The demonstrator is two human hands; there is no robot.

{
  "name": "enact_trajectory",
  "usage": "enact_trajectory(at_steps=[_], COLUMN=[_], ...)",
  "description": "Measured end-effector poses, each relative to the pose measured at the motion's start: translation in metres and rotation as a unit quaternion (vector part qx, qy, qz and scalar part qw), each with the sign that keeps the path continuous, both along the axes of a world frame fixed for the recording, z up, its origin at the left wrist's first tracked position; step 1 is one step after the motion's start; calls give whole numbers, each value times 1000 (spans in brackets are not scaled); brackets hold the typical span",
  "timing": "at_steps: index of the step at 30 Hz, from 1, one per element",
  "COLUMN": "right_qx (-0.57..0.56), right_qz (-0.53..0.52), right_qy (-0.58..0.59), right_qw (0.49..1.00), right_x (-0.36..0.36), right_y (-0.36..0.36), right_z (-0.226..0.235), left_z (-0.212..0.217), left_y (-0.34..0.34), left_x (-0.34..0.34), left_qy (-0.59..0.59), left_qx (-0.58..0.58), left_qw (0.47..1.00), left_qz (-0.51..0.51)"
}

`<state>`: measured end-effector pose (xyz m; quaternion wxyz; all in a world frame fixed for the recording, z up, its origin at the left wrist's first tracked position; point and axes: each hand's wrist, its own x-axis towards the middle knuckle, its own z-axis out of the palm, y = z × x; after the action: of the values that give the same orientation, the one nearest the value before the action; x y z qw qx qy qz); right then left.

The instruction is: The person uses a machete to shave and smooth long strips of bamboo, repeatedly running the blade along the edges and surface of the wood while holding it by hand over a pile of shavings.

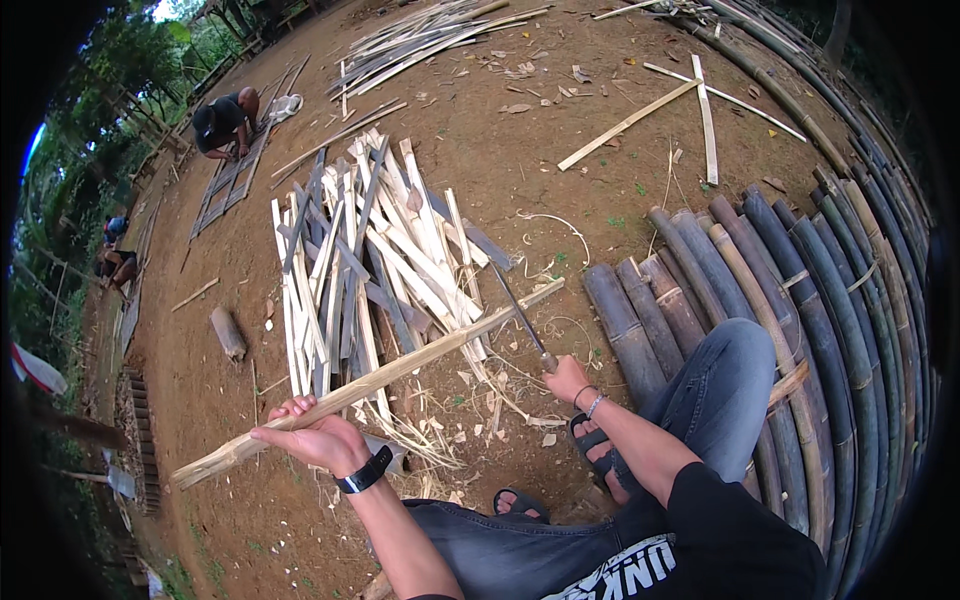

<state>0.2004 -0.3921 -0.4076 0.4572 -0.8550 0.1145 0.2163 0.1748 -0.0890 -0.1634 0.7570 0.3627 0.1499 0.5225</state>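
Observation:
My left hand [318,440], palm turned up and a dark watch on its wrist, is closed around a long pale bamboo strip [400,372]. The strip slants from the lower left up toward the middle of the view. In my right hand [570,382] is the wooden handle of a long knife [517,308]. Its thin dark blade points away from me and crosses the strip near the far end. Whether the edge bites into the strip I cannot tell. Under the strip lies a loose heap of split bamboo slats [370,250], pale and grey-black.
Dark bamboo poles [800,300] lie side by side at my right, beside my bent knee. Shavings [490,410] litter the soil near my sandals. A short bamboo piece [228,333] lies left. Farther off, another person [225,122] crouches over a slat frame; more slats [430,40] lie behind.

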Motion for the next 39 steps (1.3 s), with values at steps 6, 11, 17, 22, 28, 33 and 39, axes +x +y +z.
enact_trajectory(at_steps=[6, 11, 17, 22, 28, 33, 39], right_qx=[-18, -98, -60, -24, -4, 31, 9], right_qz=[28, -30, 15, -29, 22, -19, 124], right_qy=[-54, -2, -26, -9, -29, -11, -76], right_qw=[998, 995, 998, 999, 999, 999, 989], right_x=[-19, 22, 13, 21, -13, 10, -18], right_y=[14, -29, -4, -10, 21, 18, 38], right_z=[-6, -53, -24, -43, -36, -24, 10], left_z=[-3, 0, -4, 0, -4, -1, -5], left_y=[10, 0, 14, 9, 15, 7, 10], left_x=[4, 11, 12, 19, 16, 16, 10], left_qy=[11, 8, 22, 36, 71, 65, 66], left_qx=[3, 9, -10, 4, -32, -41, -52], left_qw=[1000, 1000, 1000, 999, 995, 993, 993], left_qz=[6, -9, 19, 40, 63, 89, 84])
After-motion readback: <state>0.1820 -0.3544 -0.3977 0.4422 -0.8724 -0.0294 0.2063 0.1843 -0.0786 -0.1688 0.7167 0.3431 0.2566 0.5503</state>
